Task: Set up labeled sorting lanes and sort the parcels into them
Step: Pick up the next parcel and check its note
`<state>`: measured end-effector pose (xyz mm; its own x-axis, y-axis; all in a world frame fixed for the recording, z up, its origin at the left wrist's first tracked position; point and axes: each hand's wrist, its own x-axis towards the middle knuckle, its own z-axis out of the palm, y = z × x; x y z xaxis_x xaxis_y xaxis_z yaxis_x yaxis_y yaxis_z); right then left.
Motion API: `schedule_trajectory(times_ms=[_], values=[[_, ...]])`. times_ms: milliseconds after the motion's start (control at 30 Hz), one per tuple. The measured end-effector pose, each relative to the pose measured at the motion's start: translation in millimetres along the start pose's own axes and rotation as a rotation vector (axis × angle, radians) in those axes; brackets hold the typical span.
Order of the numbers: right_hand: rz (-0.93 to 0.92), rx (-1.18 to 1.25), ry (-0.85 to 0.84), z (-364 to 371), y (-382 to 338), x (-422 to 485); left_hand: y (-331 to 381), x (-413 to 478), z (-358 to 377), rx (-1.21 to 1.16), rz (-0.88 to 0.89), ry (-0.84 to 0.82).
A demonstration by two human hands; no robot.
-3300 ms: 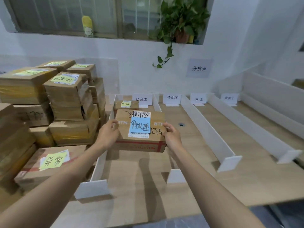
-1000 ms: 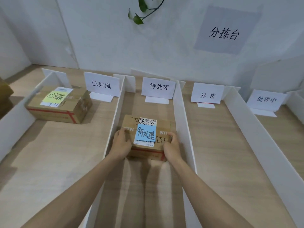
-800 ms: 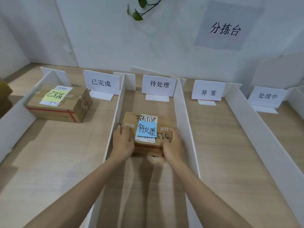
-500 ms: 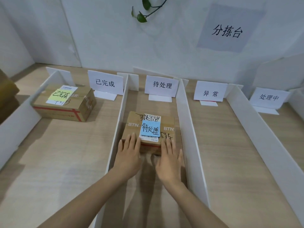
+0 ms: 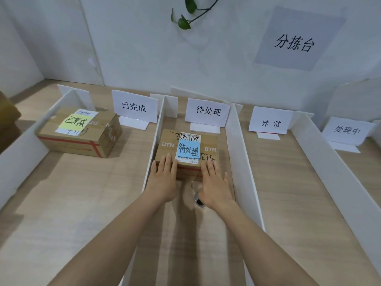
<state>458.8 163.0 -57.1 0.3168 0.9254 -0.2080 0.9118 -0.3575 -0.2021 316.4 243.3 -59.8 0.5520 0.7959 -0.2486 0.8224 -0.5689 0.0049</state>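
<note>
Between white dividers: boxy cardboard parcel, blue note; left hand, right hand flat against it, grip released.

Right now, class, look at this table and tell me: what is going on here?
A person is sorting parcels into lanes split by white dividers. The left hand and right hand lie flat, fingers straight, on the near end of the blue-note parcel, which sits in the lane in front of the 待处理 sign. The yellow-note parcel sits untouched in the next lane to the left, by the 已完成 sign.
</note>
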Motion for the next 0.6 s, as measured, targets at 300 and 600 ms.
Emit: schedule_trajectory(times_ms=[300,600], values=[[-0.015,-0.001,0.020,-5,0,42,-9,40,-9,0.038,-0.005,0.002],[-0.021,-0.005,-0.094,-32,2,60,-14,54,-23,0.021,0.002,0.027]])
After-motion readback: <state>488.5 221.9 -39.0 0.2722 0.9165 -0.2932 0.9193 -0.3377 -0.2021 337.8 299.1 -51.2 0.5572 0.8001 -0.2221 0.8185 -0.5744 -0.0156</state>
